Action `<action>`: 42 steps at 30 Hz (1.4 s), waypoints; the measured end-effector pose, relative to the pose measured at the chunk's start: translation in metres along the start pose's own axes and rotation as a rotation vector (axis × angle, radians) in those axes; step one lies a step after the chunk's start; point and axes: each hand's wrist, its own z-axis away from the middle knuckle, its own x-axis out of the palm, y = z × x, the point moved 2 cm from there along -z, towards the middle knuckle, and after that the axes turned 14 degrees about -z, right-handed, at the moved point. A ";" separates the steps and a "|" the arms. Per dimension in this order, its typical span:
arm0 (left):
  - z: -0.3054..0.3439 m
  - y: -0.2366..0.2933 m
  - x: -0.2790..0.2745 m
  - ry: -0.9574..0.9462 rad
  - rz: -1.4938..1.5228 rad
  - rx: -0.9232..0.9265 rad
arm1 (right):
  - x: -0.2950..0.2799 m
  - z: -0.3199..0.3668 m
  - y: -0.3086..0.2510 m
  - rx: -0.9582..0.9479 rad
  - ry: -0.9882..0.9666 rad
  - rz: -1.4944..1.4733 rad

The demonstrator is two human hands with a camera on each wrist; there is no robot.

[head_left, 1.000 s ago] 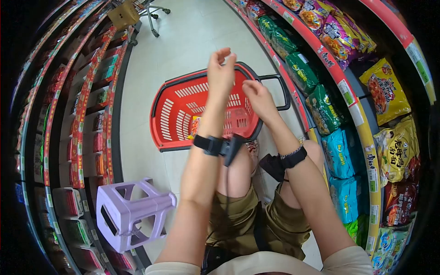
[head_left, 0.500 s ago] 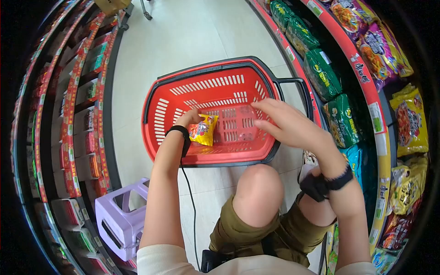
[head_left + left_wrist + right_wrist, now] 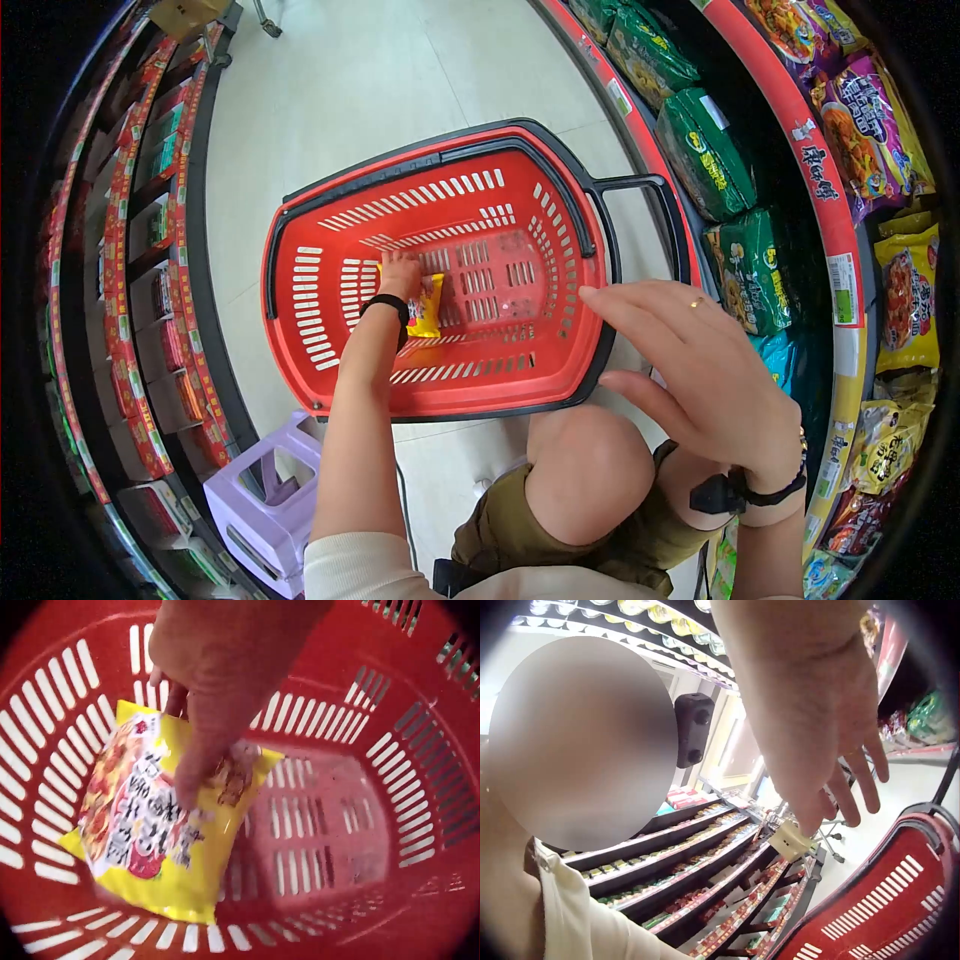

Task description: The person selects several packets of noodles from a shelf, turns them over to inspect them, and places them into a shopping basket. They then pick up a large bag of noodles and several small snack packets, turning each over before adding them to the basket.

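My left hand [image 3: 402, 274] reaches down into a red basket [image 3: 588, 372] and grips a yellow noodle packet [image 3: 428, 308] near the basket's left end. The left wrist view shows the thumb of this hand [image 3: 217, 690] lying across the printed face of the packet [image 3: 161, 817], the other fingers behind its top edge and partly hidden. My right hand [image 3: 700, 370] hangs in the air at the basket's right end, fingers extended and holding nothing. In the right wrist view, this hand [image 3: 817, 735] is above the basket [image 3: 877, 900] with its fingers spread.
Shelves of green noodle packs [image 3: 706, 150] and other packets line the right side. More shelves [image 3: 130, 330] stand at the left. A purple stool [image 3: 265, 515] is at the lower left, and a cardboard box [image 3: 186, 16] is at the top left. The basket's handle [image 3: 680, 225] sticks out rightward.
Both hands came down from above the basket. The left hand went in and took hold of the packet, while the right moved out to the right. The basket appears larger in view.
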 end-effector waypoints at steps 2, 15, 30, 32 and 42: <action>0.013 -0.006 -0.009 0.071 -0.034 0.092 | 0.007 0.001 0.004 -0.030 -0.003 -0.013; 0.236 -0.094 -0.195 0.413 1.411 0.396 | 0.012 0.010 0.047 -0.121 0.324 -0.231; 0.285 0.099 -0.393 0.575 2.374 0.748 | -0.074 0.102 0.078 -0.178 1.301 -0.812; 0.280 0.120 -0.393 0.499 2.541 0.786 | -0.081 0.114 0.080 -0.204 1.294 -0.865; 0.279 0.127 -0.381 0.787 2.451 0.474 | -0.088 0.138 0.052 -0.075 1.223 -0.204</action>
